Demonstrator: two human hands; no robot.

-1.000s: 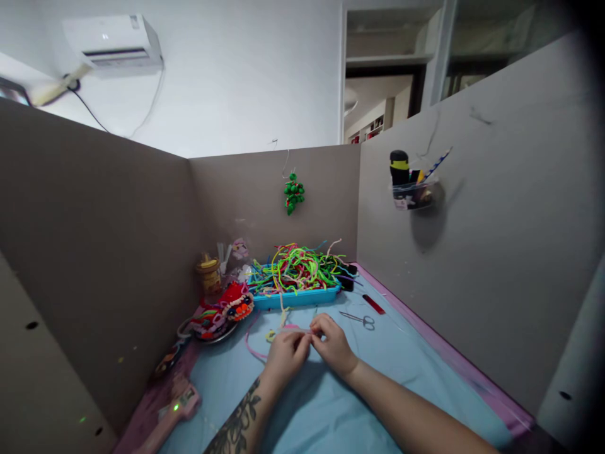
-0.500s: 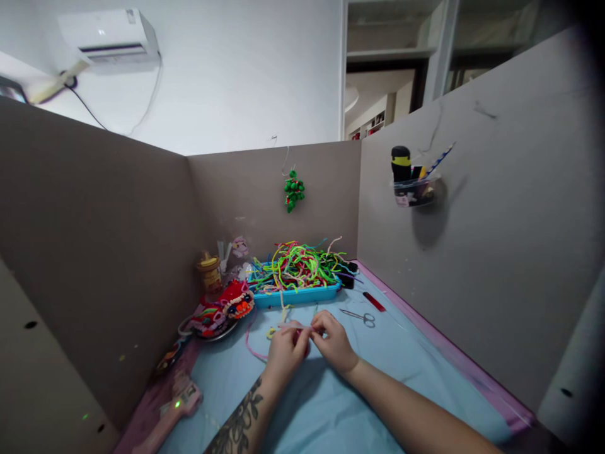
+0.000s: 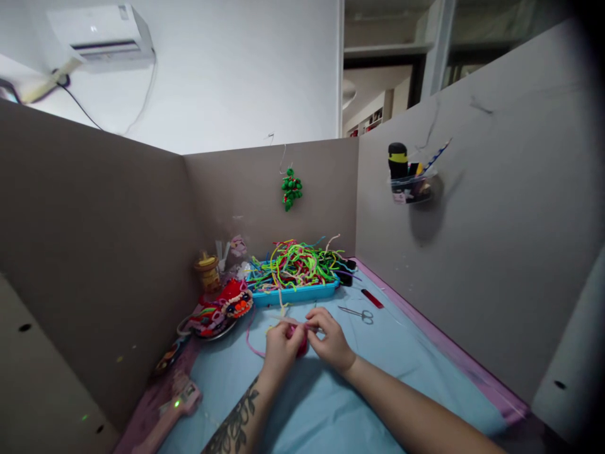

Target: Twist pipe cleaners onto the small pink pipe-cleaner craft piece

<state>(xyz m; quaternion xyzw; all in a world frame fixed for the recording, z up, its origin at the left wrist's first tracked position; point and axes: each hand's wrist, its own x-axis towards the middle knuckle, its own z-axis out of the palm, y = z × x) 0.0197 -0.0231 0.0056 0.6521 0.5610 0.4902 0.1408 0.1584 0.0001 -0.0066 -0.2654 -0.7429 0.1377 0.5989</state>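
Note:
Over the middle of the blue cloth, my left hand (image 3: 280,350) is closed with thumb and fingers pinching a pink chenille stem piece (image 3: 288,320). A red-pink part (image 3: 301,349) shows below the left fingers; its shape is mostly hidden. My right hand (image 3: 331,340) is closed beside it, its fingertips pinching the right end of the pink piece. From behind the left hand a pink strand (image 3: 249,335) curves over the cloth. Small scissors (image 3: 363,315) lie right of my right hand, tips pointing left. Beyond both hands stands a blue tray (image 3: 293,296) heaped with colourful chenille stems (image 3: 302,265).
At the left sits a plate of red fuzzy figures (image 3: 231,302), with a yellow-lidded jar (image 3: 208,271) behind. A pink glue gun (image 3: 182,403) rests at front left. Near the scissors is a red strip (image 3: 372,299). Grey panels (image 3: 425,284) enclose the table; a cup of tools (image 3: 410,186) hangs right.
My fingers have shifted slightly on the pink piece, and more of the red-pink part shows under the left hand. The view has moved a little; the surrounding things stay put.

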